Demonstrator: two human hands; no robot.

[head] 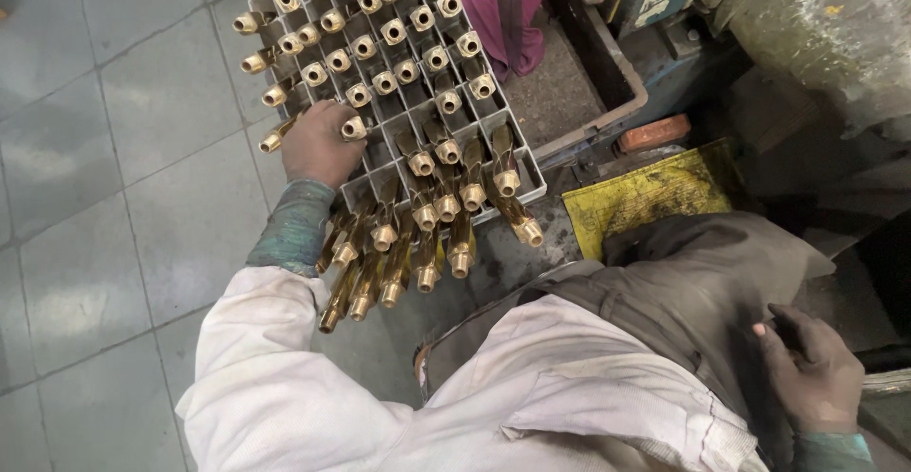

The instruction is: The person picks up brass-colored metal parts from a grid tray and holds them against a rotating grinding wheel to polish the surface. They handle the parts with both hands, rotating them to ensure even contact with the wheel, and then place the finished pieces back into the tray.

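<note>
Brass fittings (pixel 418 161) crowding grid tray (pixel 531 183)

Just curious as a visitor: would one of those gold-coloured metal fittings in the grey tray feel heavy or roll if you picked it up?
The brass fittings look solid metal, so probably stiff and heavy for their size. Rounded bodies might roll; the grid tray keeps them apart.
</note>
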